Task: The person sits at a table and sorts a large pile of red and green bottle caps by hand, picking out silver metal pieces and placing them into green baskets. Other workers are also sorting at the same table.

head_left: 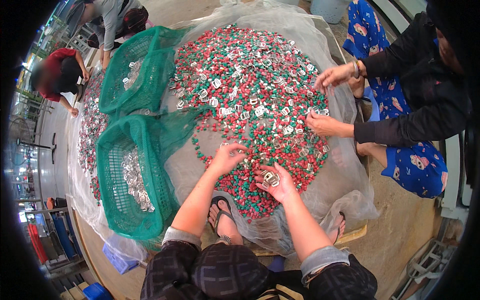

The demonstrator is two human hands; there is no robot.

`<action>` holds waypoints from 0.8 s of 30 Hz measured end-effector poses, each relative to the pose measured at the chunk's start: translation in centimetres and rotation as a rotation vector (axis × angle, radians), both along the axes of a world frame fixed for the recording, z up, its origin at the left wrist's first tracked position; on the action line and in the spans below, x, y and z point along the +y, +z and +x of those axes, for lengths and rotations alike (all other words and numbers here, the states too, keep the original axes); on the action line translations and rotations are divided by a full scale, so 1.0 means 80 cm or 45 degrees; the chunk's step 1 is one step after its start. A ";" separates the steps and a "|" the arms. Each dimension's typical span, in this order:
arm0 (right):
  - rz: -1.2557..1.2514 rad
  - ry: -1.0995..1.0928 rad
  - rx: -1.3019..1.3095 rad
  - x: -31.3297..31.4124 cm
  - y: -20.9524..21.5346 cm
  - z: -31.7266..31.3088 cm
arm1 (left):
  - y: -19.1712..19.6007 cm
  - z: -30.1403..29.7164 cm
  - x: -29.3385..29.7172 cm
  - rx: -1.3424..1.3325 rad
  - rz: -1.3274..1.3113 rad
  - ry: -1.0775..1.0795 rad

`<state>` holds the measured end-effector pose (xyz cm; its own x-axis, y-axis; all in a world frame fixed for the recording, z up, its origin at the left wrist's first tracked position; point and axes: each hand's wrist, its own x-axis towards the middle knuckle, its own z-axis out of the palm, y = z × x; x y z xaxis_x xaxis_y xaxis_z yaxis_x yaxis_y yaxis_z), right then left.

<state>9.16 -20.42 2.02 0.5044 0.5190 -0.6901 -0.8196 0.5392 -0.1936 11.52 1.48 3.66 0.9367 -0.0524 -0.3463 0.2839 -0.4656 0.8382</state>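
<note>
Left of the pile of red and green pellets (250,85) we see two green mesh baskets (122,200) holding clear clips; at the pile's near edge our left hand (225,157) hovers with fingers loosely curled, pinching toward the pellets, though whether it grips anything we cannot tell; just right of it our right hand (277,182) lies palm up, half open, cupping a few clear plastic clips (270,177); these look light, stiff and slippery, best pinched by their edges; a co-worker's hands (327,100) pick at the pile's far right.
</note>
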 end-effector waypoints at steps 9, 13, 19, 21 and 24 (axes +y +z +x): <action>-0.143 0.045 0.065 -0.012 -0.023 -0.003 | -0.065 0.000 0.063 -0.014 0.721 0.270; -0.155 0.098 0.053 -0.009 -0.022 -0.003 | -0.090 -0.002 0.075 0.006 0.580 0.320; -0.268 0.030 0.090 -0.014 -0.023 -0.002 | -0.045 -0.011 0.061 0.310 -1.104 0.751; -0.252 0.041 0.079 -0.007 -0.023 -0.004 | -0.017 -0.021 0.058 0.259 -1.396 0.757; -0.246 0.047 0.071 -0.007 -0.022 -0.004 | 0.018 -0.025 0.045 0.234 -1.572 0.750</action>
